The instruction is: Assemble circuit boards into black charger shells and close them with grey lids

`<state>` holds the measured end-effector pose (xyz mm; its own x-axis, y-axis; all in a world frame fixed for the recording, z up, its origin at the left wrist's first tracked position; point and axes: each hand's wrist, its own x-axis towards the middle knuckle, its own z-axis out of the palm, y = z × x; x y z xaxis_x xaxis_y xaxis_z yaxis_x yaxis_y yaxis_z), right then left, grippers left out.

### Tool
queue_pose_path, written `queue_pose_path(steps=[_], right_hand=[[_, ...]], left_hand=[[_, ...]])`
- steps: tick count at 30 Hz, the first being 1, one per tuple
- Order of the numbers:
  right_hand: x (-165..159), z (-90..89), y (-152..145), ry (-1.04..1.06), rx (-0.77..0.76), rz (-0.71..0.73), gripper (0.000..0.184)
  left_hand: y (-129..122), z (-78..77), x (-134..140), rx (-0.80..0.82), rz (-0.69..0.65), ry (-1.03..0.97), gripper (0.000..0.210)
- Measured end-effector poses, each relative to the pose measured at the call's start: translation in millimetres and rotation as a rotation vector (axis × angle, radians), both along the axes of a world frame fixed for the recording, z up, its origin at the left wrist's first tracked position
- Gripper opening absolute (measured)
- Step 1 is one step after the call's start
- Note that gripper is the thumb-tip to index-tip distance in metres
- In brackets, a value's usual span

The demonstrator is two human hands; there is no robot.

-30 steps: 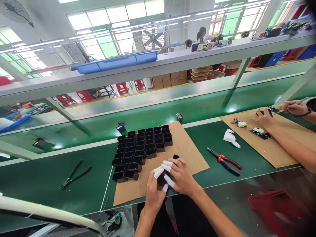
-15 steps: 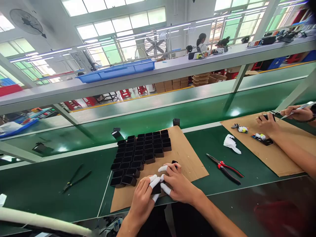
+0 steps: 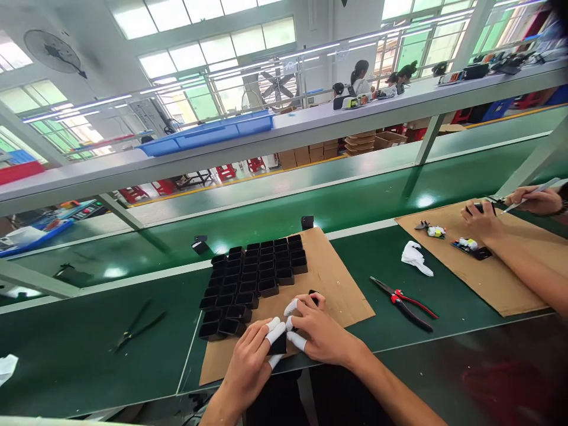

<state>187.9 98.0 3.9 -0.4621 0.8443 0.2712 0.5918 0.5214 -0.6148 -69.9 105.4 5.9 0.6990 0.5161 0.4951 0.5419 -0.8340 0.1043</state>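
Observation:
My left hand (image 3: 252, 355) grips a small black plastic case (image 3: 278, 344) near the front edge of the cardboard sheet (image 3: 328, 278). White finger cots cover several fingertips on both hands. Close against the case's right side is my right hand (image 3: 317, 328), its covered fingertips bunched together. A small black piece (image 3: 313, 295) shows at its curled outer fingers; most of it is hidden. Behind my hands, rows of open-topped black cases (image 3: 252, 272) stand close together on the cardboard.
Red-and-black long-nose pliers (image 3: 403, 303) lie to the right, near a crumpled white scrap (image 3: 416, 258). Cutters (image 3: 133, 328) lie at left. Black cases (image 3: 307, 222) sit on the green belt (image 3: 257, 219). A co-worker's hands (image 3: 483, 222) work over another cardboard sheet (image 3: 523, 278).
The black cases on the green belt have shifted left. My hands, still close together around the black case, have moved only slightly left. The view has tilted a little.

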Motion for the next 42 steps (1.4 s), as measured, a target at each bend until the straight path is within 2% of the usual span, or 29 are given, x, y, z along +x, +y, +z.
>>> queue_pose_path(steps=[5, 9, 11, 14, 17, 21, 22, 24, 27, 30, 34, 39, 42], right_hand=[[5, -3.8, -1, -0.021, -0.004, -0.02, 0.017], [4, -3.1, 2, -0.031, 0.0, -0.019, 0.017], [4, 1.2, 3, -0.027, 0.004, -0.022, 0.016], [16, 8.9, 0, -0.002, 0.009, -0.077, 0.006], [58, 6.2, -9, 0.009, 0.01, -0.296, 0.031], [143, -22.0, -36, -0.076, 0.019, -0.871, 0.033], [161, -31.0, -45, -0.113, 0.017, -0.979, 0.033], [186, -47.3, -61, -0.174, 0.002, -1.091, 0.032], [194, -64.2, -74, -0.207, -0.023, -1.114, 0.029], [189, -70.5, -73, -0.168, -0.03, -1.115, 0.026], [187, -67.9, -71, -0.012, -0.073, -1.108, 0.039], [171, -59.2, -91, 0.299, -0.247, -0.986, 0.068], [145, -53.5, -105, 0.387, -0.312, -0.945, 0.058]], left_hand=[[2, -7.6, 3, -0.023, -0.008, -0.034, 0.079], [3, -13.2, 8, -0.072, 0.01, -0.102, 0.066], [1, -14.8, 14, -0.163, 0.026, -0.162, 0.058], [-8, -17.1, 25, -0.408, 0.1, -0.284, 0.054], [-16, -22.8, 30, -0.579, 0.256, -0.404, 0.052], [-9, -40.3, 28, -0.627, 0.427, -0.484, 0.053], [-5, -46.1, 28, -0.62, 0.458, -0.487, 0.054], [4, -57.6, 29, -0.604, 0.496, -0.485, 0.054], [12, -70.1, 33, -0.58, 0.498, -0.49, 0.053], [13, -74.4, 34, -0.553, 0.506, -0.509, 0.057], [13, -72.2, 29, -0.575, 0.473, -0.556, 0.055], [-1, -69.7, 12, -0.714, 0.404, -0.614, 0.051], [-17, -65.7, 0, -0.803, 0.339, -0.674, 0.057]])
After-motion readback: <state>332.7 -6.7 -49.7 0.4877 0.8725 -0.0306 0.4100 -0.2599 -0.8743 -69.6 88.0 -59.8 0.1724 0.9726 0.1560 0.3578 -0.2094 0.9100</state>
